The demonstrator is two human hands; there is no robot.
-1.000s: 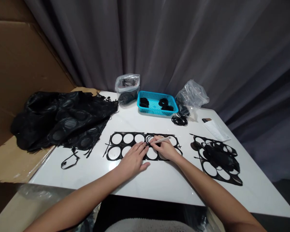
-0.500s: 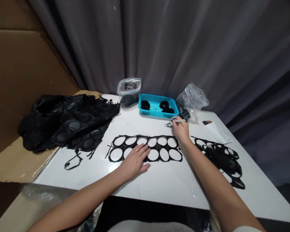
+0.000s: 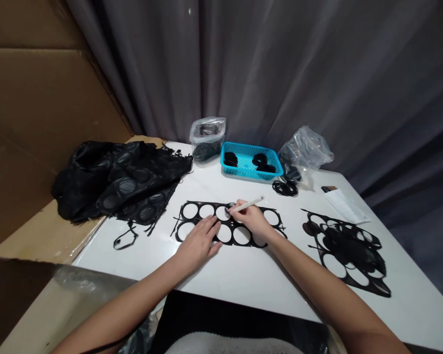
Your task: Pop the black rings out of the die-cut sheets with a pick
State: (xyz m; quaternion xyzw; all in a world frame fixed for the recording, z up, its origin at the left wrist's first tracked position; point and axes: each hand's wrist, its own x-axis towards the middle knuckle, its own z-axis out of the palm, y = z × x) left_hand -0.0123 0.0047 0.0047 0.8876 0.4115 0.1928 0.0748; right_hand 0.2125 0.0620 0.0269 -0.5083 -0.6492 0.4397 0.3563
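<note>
A black sheet with two rows of round cut-outs (image 3: 233,229) lies flat on the white table (image 3: 236,280). My left hand (image 3: 198,242) rests on its near left part, fingers stretched out. In my right hand (image 3: 250,218) is a slim white pen-like tool (image 3: 251,202), pinched and slanting up to the right. The right fingertips are at an upper-row hole, where some thin black loops show; whether the fingers also grip these is unclear. More thin black rings (image 3: 285,188) lie in a loose pile beyond my right hand.
At the back stands a blue basket (image 3: 251,173) with black ring bundles, between a clear plastic container (image 3: 207,140) and a plastic bag (image 3: 307,147). A heap of black sheets (image 3: 114,182) covers the left. More cut-out sheets (image 3: 350,250) and a white paper (image 3: 345,205) lie right.
My right hand has moved left and nearer, from the ring pile to the sheet's upper row, still holding the pen-like tool. My left hand stays on the sheet. The view has shifted slightly.
</note>
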